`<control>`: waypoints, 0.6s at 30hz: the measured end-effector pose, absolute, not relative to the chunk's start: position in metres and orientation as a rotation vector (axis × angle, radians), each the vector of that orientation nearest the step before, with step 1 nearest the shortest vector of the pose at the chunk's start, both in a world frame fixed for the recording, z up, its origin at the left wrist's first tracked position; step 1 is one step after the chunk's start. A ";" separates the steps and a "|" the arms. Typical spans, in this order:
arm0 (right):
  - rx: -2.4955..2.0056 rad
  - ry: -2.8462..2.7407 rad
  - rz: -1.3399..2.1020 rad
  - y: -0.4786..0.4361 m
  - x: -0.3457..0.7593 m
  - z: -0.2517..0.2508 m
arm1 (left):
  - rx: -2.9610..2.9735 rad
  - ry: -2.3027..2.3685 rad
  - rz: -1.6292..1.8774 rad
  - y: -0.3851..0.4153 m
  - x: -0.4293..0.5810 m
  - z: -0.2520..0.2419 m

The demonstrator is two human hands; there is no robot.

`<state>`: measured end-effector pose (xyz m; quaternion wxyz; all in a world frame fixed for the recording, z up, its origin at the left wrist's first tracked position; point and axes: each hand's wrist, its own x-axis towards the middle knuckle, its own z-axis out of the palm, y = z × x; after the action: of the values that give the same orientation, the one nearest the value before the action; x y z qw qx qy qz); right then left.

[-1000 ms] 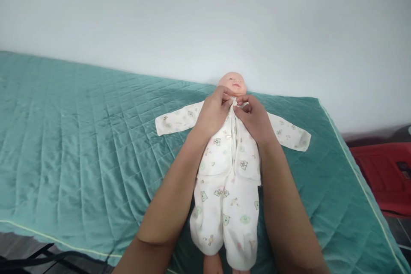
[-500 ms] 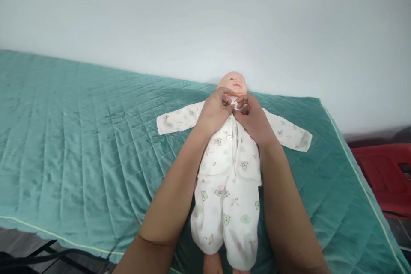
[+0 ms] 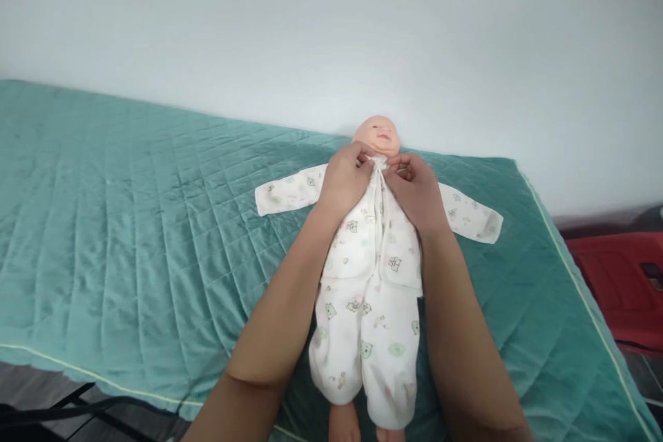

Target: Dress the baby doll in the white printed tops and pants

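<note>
A baby doll (image 3: 376, 132) lies on its back, head toward the wall, feet toward me. It wears a white printed jacket (image 3: 353, 248) with both sleeves spread out, and white printed trousers (image 3: 388, 352). At the collar, my left hand (image 3: 348, 176) pinches the jacket's left front edge between thumb and fingers. My right hand (image 3: 414, 186) grips the other front edge just beside it. Between the two hands the edges meet below the chin. Further down, the jacket front hangs slightly apart. The top button is not visible now.
A green quilted cover (image 3: 155, 235) lies under the doll, its back edge against a pale wall (image 3: 311, 34). A red plastic object (image 3: 616, 283) stands beyond the right edge. Dark metal bars and a cable show at the lower left.
My right hand has shifted slightly to the right, with its fingertips farther from my left hand's. The collar button seen between them earlier is out of sight. My left hand has barely moved.
</note>
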<state>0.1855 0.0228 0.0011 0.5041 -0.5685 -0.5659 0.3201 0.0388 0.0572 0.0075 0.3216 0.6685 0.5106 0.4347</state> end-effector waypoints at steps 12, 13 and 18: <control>-1.678 -1.570 0.414 -0.042 0.159 0.012 | 1.682 1.145 1.199 0.009 0.022 0.002; -1.674 -1.547 0.426 -0.044 0.158 0.009 | 1.689 1.134 1.198 0.006 0.022 0.000; -1.556 -1.373 0.640 -0.047 0.164 0.003 | 1.708 1.095 1.135 0.002 0.018 -0.002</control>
<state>0.1645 -0.0467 0.0028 0.4661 -0.6338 -0.5594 0.2608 0.0177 0.0024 -0.0016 0.3970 0.6744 0.4322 0.4482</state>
